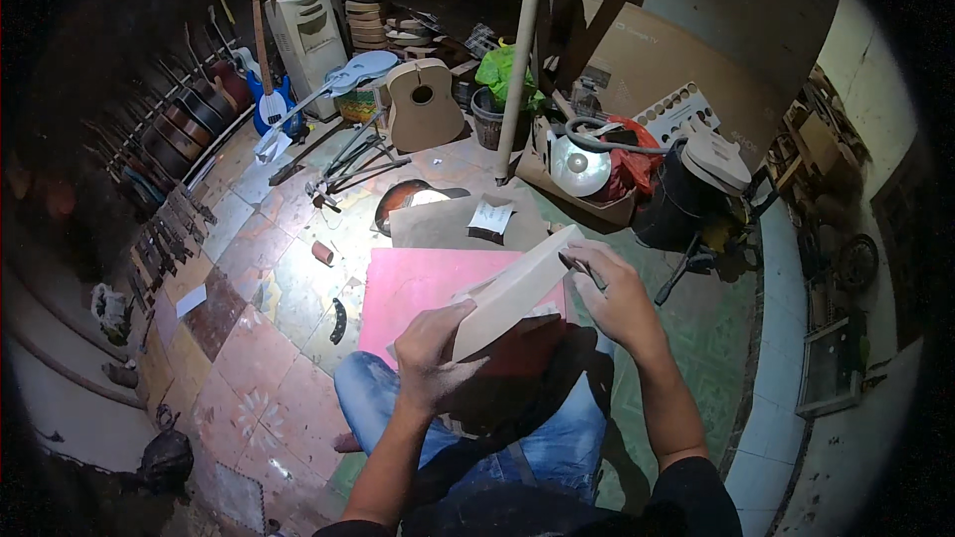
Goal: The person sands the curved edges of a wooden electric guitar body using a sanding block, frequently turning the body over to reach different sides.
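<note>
A long, pale cream sheet (519,296) slants across my lap, its far end up to the right; I cannot tell whether it is paper or thin wood. My left hand (430,346) is closed on its near left end, thumb along the top. At the far right end my right hand (609,290) grips the edge between thumb and fingers. A small dark shape shows at the right fingertips, too unclear to name. Underneath lies a pink board (410,280) on the floor in front of my crossed legs, with paler scraps partly hidden behind the sheet.
Beyond the board lie a grey-brown flat sheet (430,226) and a sunburst guitar body part (398,201). A dark curved piece (339,321) and a reddish-brown cylinder (322,254) lie on the tiles at left. A pole (521,60), black bucket (668,201) and several guitars stand around.
</note>
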`<state>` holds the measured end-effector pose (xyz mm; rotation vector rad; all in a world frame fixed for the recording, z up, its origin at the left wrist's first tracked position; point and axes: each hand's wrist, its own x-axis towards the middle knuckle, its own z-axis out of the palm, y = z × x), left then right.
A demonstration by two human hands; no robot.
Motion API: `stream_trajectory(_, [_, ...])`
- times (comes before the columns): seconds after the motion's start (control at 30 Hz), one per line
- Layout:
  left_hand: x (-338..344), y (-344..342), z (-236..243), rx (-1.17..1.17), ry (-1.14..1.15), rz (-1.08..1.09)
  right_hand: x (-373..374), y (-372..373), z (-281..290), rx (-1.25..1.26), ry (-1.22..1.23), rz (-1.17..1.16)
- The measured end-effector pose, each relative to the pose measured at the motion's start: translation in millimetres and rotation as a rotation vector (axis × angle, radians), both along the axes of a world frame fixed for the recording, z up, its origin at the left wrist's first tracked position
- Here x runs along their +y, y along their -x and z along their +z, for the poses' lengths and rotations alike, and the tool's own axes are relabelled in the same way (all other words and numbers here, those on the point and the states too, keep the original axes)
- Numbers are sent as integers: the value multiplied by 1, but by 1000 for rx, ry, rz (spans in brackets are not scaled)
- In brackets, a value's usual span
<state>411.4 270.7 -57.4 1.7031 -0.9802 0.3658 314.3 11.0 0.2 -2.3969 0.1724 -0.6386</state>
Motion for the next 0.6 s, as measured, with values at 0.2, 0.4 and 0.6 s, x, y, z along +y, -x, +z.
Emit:
stream_trajectory(0.2, [-5, 5, 0, -17, -14, -6, 0, -1, -25, -196, 136, -67])
stream_trajectory(0.4, [-5, 9, -3, -42, -16, 13, 43, 7, -26, -378, 251, 20])
stream_trajectory(0.6, [-12, 16, 2, -55, -8, 11, 30, 2, -44, -368, 314, -69])
